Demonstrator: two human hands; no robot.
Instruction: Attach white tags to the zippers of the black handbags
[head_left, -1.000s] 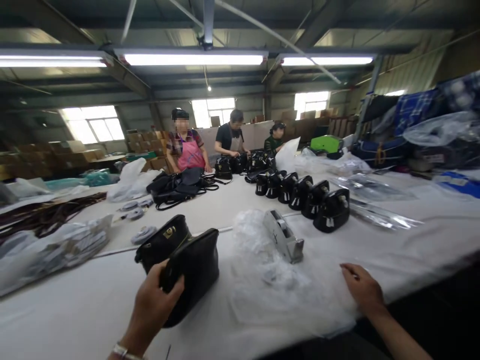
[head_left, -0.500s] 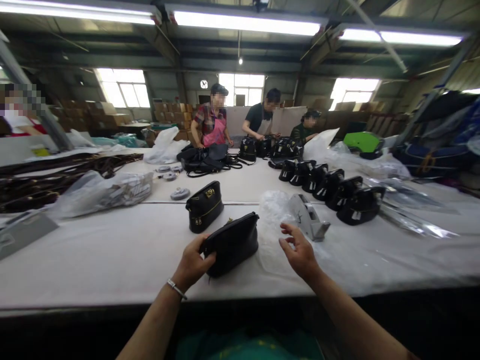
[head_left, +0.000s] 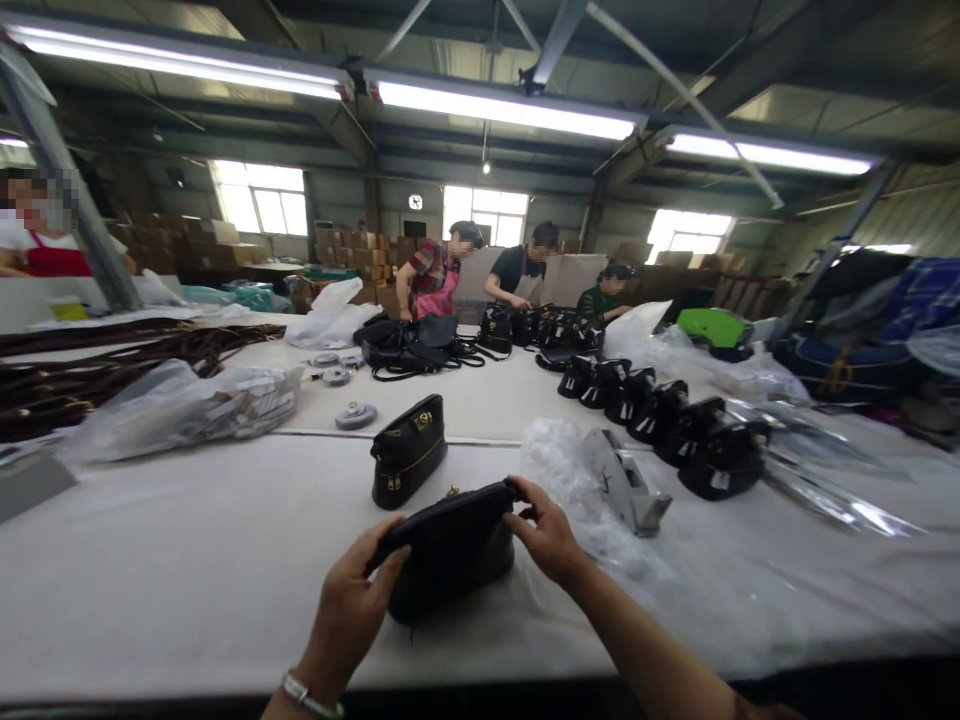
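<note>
A black handbag stands on the white table in front of me, its plain side towards me. My left hand grips its upper left corner between thumb and fingers. At the upper right corner, my right hand pinches the bag's edge. Just behind it stands a second black bag with a gold clasp and gold zips, touched by neither hand. A grey tape dispenser sits to the right, beside crumpled clear plastic.
Several black bags form a row at the right, near clear plastic sheets. Grey tape rolls, a plastic bag of pieces and brown straps lie leftward. Co-workers stand across the table.
My right hand has moved left from open air onto the black handbag's upper right corner. My left hand keeps its grip. The view has tilted upward.
</note>
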